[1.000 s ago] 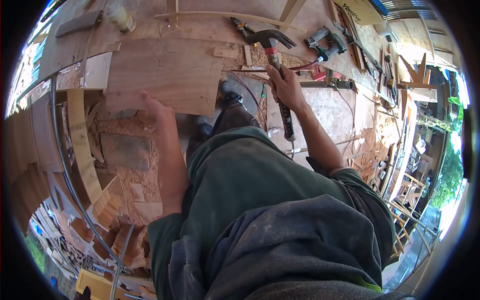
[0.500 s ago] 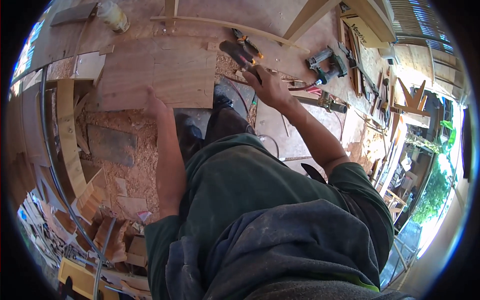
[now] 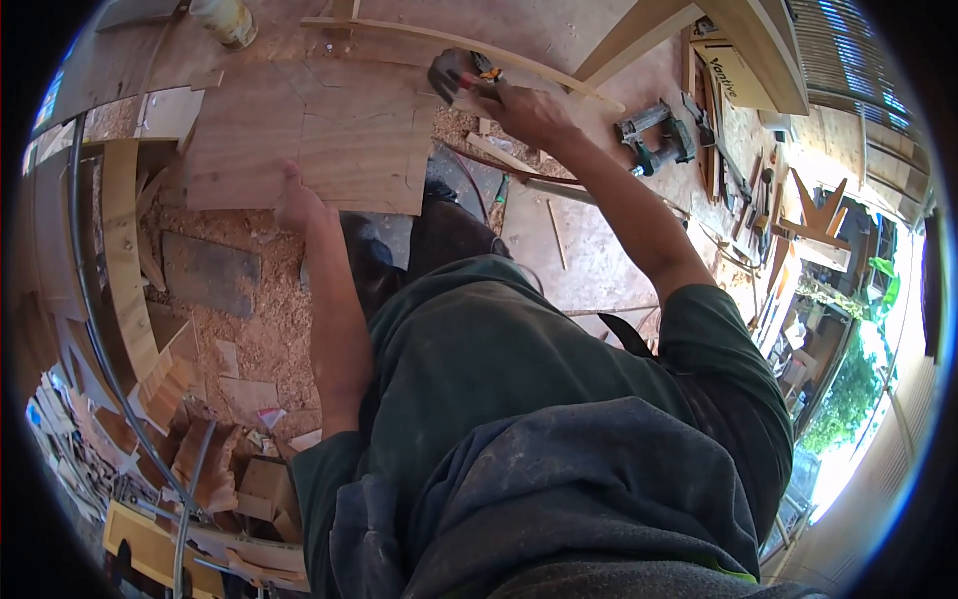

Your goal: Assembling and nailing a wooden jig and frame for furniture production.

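Note:
A flat plywood board [image 3: 359, 150] with pencil-like lines lies in front of me. My left hand [image 3: 302, 207] grips its near edge, thumb on the top face and the other fingers out of sight. My right hand [image 3: 536, 115] is closed around a hammer [image 3: 448, 78], holding it by the handle beside the board's far right corner. I cannot tell whether the dark hammer head touches the board. Partly covered by the hammer, a pair of pliers [image 3: 487, 66] with black and orange handles lies just behind it.
A nail gun [image 3: 655, 138] rests right of my right hand. Behind the board runs a long thin wood strip [image 3: 459, 42], with a cloudy plastic jar [image 3: 226, 22] at far left. Sawdust [image 3: 299, 339] covers the ground. Wooden frame legs [image 3: 639, 45] rise at far right.
My right hand and the hammer have moved farther from me, with the hammer head nearer the board's corner. My left hand, blurred before, now shows its thumb on the board.

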Motion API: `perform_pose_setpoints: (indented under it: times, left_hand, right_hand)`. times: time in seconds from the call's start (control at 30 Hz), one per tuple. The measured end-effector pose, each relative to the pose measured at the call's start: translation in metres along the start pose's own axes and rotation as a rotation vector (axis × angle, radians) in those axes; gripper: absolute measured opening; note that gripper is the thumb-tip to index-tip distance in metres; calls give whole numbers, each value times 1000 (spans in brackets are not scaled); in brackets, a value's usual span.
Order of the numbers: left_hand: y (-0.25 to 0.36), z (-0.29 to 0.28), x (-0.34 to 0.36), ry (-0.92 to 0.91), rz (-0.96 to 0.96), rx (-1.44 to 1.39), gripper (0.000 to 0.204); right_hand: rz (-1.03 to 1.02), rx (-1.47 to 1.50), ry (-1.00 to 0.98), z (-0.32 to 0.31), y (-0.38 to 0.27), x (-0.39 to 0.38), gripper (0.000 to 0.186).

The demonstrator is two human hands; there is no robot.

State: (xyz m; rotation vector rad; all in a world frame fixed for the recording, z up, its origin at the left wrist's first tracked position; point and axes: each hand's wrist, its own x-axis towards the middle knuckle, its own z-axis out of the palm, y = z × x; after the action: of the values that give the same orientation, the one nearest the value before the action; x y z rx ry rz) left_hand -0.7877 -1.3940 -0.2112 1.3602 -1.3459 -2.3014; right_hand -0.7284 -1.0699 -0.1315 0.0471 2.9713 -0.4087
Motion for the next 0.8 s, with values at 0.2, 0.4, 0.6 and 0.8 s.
perform_pose_setpoints:
  times: [0.2,0.4,0.6,0.8]
  left_hand:
    - [4,5,2,1,23,24,44]
    - [0,6,-1,-1,27,47,41]
    - [6,5,-5,-29,-8,87,50]
    - [5,6,0,-38,1,87,46]
  right_hand:
    - [-44,92,0,-16,-11,-54,30]
    - [-30,5,1,-14,-15,-10,31]
    - [-111,213,79,-18,-16,-38,34]
    - [50,278,65,-9,-17,0,28]
